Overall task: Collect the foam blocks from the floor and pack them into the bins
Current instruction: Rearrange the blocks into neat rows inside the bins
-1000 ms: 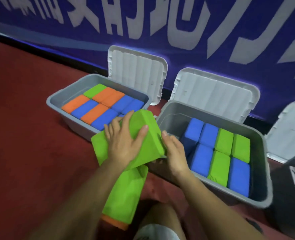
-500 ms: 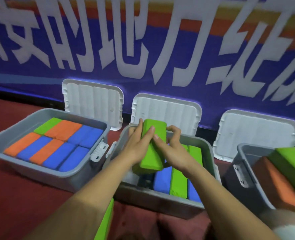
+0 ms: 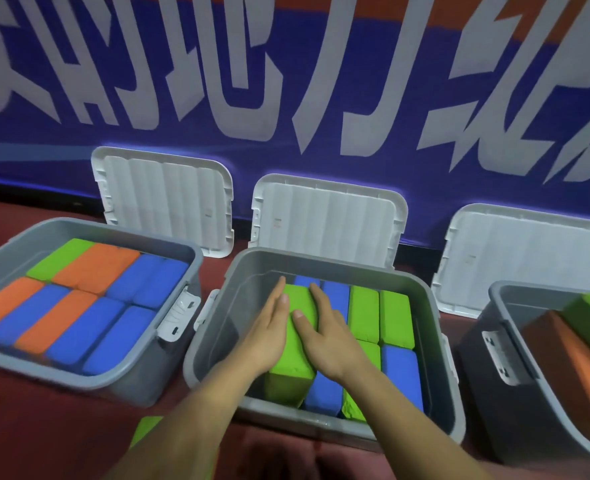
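Head view: three grey bins in row on red floor (image 3: 27, 427), white ribbed lids (image 3: 328, 220) propped behind against blue banner (image 3: 321, 81). Left bin (image 3: 141, 386) packed level with orange, blue and green blocks. Right bin (image 3: 501, 358) holds tilted orange and green blocks. Middle bin (image 3: 321, 259): blue and green blocks crowd right part.

Green foam block (image 3: 292, 355) lies in middle bin, left of centre, standing higher than neighbours. Left hand (image 3: 269, 327) and right hand (image 3: 328, 336) rest flat on it, fingers (image 3: 278, 296) straight, pressed together.

Block rectangular, rounded edges, matte. Bins smooth plastic. Second green block (image 3: 146, 427) on near floor, partly behind left forearm.

green block (image 3: 293, 344) lowered into middle bin (image 3: 214, 327), hands flattened
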The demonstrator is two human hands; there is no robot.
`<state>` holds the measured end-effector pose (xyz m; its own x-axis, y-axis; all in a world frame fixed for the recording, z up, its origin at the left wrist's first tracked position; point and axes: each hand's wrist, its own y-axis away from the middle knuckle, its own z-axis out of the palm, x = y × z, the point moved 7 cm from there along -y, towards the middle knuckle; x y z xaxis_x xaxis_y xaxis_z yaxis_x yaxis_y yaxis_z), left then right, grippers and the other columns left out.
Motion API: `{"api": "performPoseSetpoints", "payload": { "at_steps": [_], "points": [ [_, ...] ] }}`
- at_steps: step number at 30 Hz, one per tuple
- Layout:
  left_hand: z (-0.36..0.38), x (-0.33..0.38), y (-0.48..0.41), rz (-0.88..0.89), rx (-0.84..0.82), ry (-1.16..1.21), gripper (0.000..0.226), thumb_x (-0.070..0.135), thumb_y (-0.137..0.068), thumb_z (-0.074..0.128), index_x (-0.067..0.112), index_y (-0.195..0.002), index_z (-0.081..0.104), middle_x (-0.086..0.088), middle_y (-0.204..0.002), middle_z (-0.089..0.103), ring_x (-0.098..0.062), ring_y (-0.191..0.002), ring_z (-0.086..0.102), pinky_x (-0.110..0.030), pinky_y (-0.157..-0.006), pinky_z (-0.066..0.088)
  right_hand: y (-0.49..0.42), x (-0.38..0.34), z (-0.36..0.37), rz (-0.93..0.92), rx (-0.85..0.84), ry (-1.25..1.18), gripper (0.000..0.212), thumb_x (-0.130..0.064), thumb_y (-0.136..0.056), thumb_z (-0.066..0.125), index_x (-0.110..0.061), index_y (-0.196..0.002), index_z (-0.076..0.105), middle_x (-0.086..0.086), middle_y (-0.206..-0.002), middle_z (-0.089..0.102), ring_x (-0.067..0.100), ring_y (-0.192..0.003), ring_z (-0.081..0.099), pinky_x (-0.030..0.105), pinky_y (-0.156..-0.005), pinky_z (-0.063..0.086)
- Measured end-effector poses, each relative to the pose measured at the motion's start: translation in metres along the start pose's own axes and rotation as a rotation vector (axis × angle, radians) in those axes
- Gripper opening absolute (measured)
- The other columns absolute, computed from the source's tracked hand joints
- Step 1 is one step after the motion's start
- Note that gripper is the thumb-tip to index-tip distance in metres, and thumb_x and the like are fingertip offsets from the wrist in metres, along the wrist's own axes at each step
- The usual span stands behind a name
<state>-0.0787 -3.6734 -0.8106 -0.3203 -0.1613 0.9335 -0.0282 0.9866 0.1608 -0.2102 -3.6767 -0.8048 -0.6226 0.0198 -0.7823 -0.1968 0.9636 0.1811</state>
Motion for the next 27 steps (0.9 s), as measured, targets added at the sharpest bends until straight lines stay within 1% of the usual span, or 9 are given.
{"api": "performPoseSetpoints", "payload": {
  "at_steps": [3,6,10,13,16,20,22,24,27],
  "points": [
    [0.012,-0.022,-0.014,-0.017,-0.020,-0.055,0.052,0.051,-0.106,0.019,0.043,-0.158,0.020,0.020,-0.162,0.023,0.007,-0.141,0.022,-0.013,-0.111,0.012,-0.013,0.029,0.012,0.071,-0.013,0.009,0.069,-0.063,-0.100,0.040,-0.045,-0.159,0.008,0.012,-0.151,0.044,0.027,-0.138,0.046,0.038,-0.113,0.033],
    [0.022,-0.043,-0.029,-0.036,-0.026,-0.046,0.050,0.044,-0.109,0.022,0.036,-0.158,0.026,0.019,-0.161,0.026,0.008,-0.141,0.022,-0.007,-0.109,0.011,-0.025,0.051,0.025,0.110,-0.010,0.071,0.068,-0.063,-0.101,0.038,-0.042,-0.159,0.011,0.013,-0.148,0.047,0.028,-0.138,0.044,0.039,-0.114,0.033],
    [0.025,-0.078,-0.045,-0.043,-0.033,-0.079,0.043,0.040,-0.109,0.026,0.047,-0.152,0.022,0.025,-0.154,0.025,0.010,-0.140,0.021,0.001,-0.104,0.010,-0.038,0.064,0.037,0.123,0.037,0.334,0.069,-0.072,-0.096,0.027,-0.041,-0.157,0.015,0.007,-0.146,0.037,0.027,-0.143,0.028,0.047,-0.116,0.024],
    [0.042,-0.125,-0.044,-0.111,-0.075,-0.223,0.043,0.045,-0.107,0.026,0.065,-0.140,0.007,0.018,-0.161,0.026,-0.003,-0.143,0.034,-0.015,-0.112,0.023,-0.037,0.090,0.064,0.142,-0.004,0.597,0.076,-0.077,-0.089,0.011,-0.047,-0.159,0.007,0.007,-0.169,0.005,0.028,-0.156,-0.002,0.057,-0.120,0.004],
    [0.057,-0.153,-0.052,-0.170,-0.114,-0.330,0.055,0.043,-0.108,0.027,0.054,-0.152,-0.005,-0.001,-0.162,0.032,-0.022,-0.133,0.052,-0.029,-0.106,0.041,-0.043,0.106,0.081,0.117,0.066,0.729,0.064,-0.065,-0.097,0.026,-0.046,-0.158,0.024,0.011,-0.169,0.010,0.034,-0.156,0.012,0.065,-0.116,0.004],
    [0.061,-0.164,-0.061,-0.193,-0.143,-0.311,0.056,0.046,-0.107,0.024,0.053,-0.155,-0.004,0.001,-0.163,0.027,-0.020,-0.142,0.041,-0.038,-0.115,0.034,-0.049,0.116,0.085,0.127,0.071,0.757,0.063,-0.062,-0.096,0.033,-0.039,-0.154,0.039,0.013,-0.163,0.031,0.036,-0.151,0.028,0.064,-0.112,0.010],
    [0.062,-0.165,-0.059,-0.165,-0.170,-0.366,0.055,0.053,-0.104,0.021,0.056,-0.153,-0.005,0.005,-0.165,0.021,-0.018,-0.143,0.040,-0.039,-0.115,0.034,-0.047,0.117,0.086,0.125,0.055,0.758,0.064,-0.063,-0.097,0.026,-0.043,-0.158,0.027,0.011,-0.168,0.014,0.034,-0.155,0.015,0.064,-0.115,0.004],
    [0.059,-0.163,-0.059,-0.193,-0.165,-0.374,0.058,0.051,-0.105,0.023,0.050,-0.156,-0.004,0.005,-0.164,0.024,-0.020,-0.141,0.042,-0.037,-0.114,0.035,-0.049,0.119,0.087,0.146,-0.038,0.739,0.065,-0.065,-0.099,0.013,-0.047,-0.159,-0.005,0.005,-0.166,-0.022,0.029,-0.155,-0.018,0.062,-0.116,-0.011],
    [0.050,-0.154,-0.056,-0.202,-0.191,-0.624,0.060,0.058,-0.103,0.009,0.042,-0.160,-0.004,0.008,-0.168,0.015,-0.021,-0.146,0.034,-0.039,-0.117,0.030,-0.046,0.112,0.079,0.239,-0.131,0.722,0.066,-0.068,-0.099,0.010,-0.048,-0.155,-0.020,0.003,-0.164,-0.033,0.026,-0.151,-0.031,0.061,-0.118,-0.016]
  ]
}}
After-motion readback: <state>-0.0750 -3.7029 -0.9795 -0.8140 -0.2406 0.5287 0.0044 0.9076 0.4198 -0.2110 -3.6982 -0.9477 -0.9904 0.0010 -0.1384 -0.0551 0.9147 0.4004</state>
